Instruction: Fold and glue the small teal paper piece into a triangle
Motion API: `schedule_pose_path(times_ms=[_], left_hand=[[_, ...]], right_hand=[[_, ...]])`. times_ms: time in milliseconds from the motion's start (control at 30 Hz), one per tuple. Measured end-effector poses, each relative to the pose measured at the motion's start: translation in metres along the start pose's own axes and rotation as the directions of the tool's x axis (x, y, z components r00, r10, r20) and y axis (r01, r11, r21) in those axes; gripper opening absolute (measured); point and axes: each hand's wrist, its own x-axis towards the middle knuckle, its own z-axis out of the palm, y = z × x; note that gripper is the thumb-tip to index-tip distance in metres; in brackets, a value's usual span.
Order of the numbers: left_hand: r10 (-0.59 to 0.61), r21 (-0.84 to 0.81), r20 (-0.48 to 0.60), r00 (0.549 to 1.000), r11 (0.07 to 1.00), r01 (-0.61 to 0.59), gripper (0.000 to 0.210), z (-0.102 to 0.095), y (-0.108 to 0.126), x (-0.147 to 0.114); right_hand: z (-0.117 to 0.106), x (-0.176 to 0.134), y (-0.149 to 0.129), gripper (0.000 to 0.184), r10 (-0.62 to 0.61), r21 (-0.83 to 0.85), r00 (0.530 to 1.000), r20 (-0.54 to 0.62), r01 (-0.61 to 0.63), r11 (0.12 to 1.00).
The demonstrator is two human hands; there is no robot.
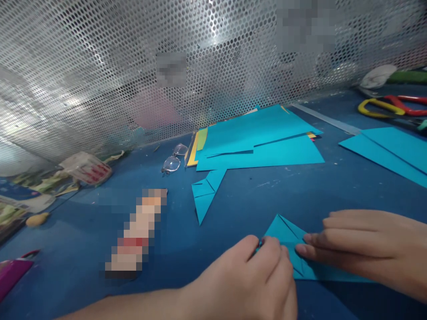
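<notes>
Your left hand (256, 275) pinches the folded teal paper (293, 253) at its left corner while your right hand (363, 249) lays flat fingers on it, pinning it against the blue surface (167, 284) between both hands.

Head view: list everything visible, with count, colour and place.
folded paper piece: 1, teal, front, under both hands
second folded piece: 1, teal, centre
paper stack: 1, teal over yellow and green sheets, by the mesh
folded sheet: 1, teal, right
eyeglasses: 1, clear, left of the stack
scissors: 1, yellow and red handles, far right
perforated screen: 1, silver, rear
table: 1, blue
left hand: grip pinching the paper's corner
right hand: fingers flat on the paper
</notes>
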Motion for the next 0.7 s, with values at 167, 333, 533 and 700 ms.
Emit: schedule_pose_path(times_ms=[167,333,533,700], left_hand=[[0.08,-0.017,0.057,0.995,0.997,-0.079,0.038,-0.005,-0.004,0.003],[0.107,-0.053,0.063,0.992,0.993,-0.104,0.036,-0.006,-0.013,0.005],[0.085,-0.096,0.044,0.995,0.992,-0.08,0.037,-0.004,-0.013,0.007],[-0.016,-0.172,0.142,0.99,0.984,0.041,0.039,-0.011,-0.016,0.003]], right_hand=[[0.001,-0.006,0.002,0.022,-0.07,-0.042,0.998,0.0,0.07,0.997],[-0.011,-0.011,0.002,0.036,-0.336,-0.21,0.934,0.123,0.355,0.911],[-0.014,-0.01,0.001,0.069,-0.36,-0.265,0.925,0.122,0.38,0.886],[-0.016,-0.01,0.005,0.065,-0.373,-0.281,0.919,0.128,0.395,0.875]])
